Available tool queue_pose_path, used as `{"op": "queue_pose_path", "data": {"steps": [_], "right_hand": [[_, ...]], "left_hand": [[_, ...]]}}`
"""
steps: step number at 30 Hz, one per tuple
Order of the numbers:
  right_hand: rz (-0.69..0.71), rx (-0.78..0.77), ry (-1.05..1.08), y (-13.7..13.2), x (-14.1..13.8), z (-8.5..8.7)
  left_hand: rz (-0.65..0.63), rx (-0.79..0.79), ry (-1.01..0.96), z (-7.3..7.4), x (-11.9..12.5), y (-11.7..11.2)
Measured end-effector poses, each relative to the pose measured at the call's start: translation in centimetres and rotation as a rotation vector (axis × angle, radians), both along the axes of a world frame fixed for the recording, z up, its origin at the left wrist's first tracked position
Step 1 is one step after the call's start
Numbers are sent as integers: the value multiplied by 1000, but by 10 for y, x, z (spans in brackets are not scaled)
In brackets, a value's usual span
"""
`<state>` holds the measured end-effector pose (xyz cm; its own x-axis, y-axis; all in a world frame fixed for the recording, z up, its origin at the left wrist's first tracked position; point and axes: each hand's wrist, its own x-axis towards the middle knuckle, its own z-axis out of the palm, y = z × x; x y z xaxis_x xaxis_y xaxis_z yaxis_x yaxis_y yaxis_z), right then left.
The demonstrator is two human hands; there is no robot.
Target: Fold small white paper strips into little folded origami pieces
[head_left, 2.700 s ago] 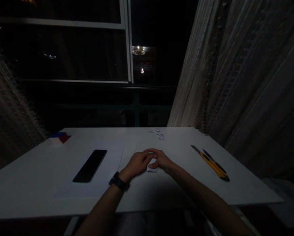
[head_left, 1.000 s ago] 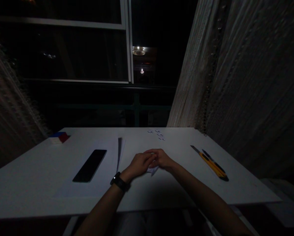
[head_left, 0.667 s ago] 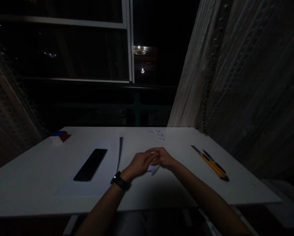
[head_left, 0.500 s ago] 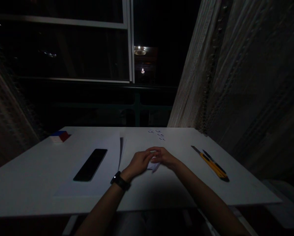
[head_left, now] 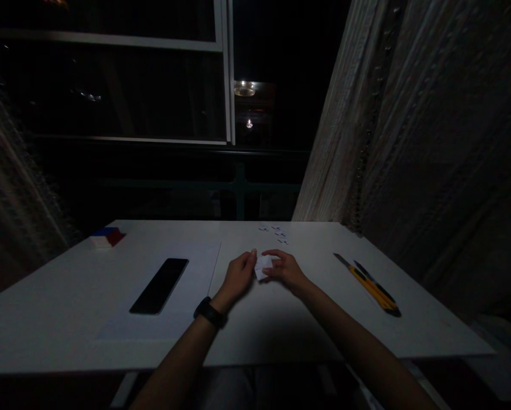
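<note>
A small folded piece of white paper [head_left: 262, 268] is held up between my two hands, over the middle of the table. My left hand [head_left: 240, 274] closes on its left edge with the thumb pointing up. On the opposite side, my right hand [head_left: 286, 270] pinches the paper between thumb and curled fingers. A black watch [head_left: 210, 312] circles my left wrist. Several small paper pieces with dark marks [head_left: 279, 234] lie on the table beyond my hands.
On the white table [head_left: 45, 319], a black phone [head_left: 160, 286] rests on white paper sheets [head_left: 199, 279] at left. A red, white and blue cube [head_left: 107, 237] sits at the far left. A yellow utility knife [head_left: 370, 287] and a dark pen [head_left: 375, 281] lie at right.
My hands, earlier closed together over the folded paper, have drawn apart to its two sides, so more of it shows. The lifted edge of the sheet by the phone now lies flatter.
</note>
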<state>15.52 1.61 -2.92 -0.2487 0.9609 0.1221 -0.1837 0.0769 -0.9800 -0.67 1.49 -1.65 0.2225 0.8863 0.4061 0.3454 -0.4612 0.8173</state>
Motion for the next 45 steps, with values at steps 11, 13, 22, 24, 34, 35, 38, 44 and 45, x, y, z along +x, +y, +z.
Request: {"op": "queue_pose_path", "data": {"steps": [11, 13, 22, 24, 34, 35, 38, 44, 45], "right_hand": [[-161, 137, -85, 1, -1, 2], [-163, 154, -129, 1, 0, 3], [-153, 183, -67, -5, -7, 2], [-156, 191, -31, -7, -13, 1], [-142, 126, 32, -5, -11, -2], [-130, 125, 34, -5, -10, -2], [-118, 130, 37, -4, -9, -3], [-115, 148, 7, -5, -9, -1], [-109, 149, 5, -5, -9, -1]], "left_hand": [[28, -211, -152, -6, -1, 9], [-34, -276, -195, -2, -1, 5], [94, -291, -403, 0, -1, 6], [104, -297, -457, 0, -1, 7], [-74, -449, -632, 2, -2, 2], [-90, -468, -655, 2, -3, 3], [-125, -508, -710, 2, -5, 3], [-133, -564, -713, 5, -5, 3], [-112, -567, -712, 4, -5, 3]]}}
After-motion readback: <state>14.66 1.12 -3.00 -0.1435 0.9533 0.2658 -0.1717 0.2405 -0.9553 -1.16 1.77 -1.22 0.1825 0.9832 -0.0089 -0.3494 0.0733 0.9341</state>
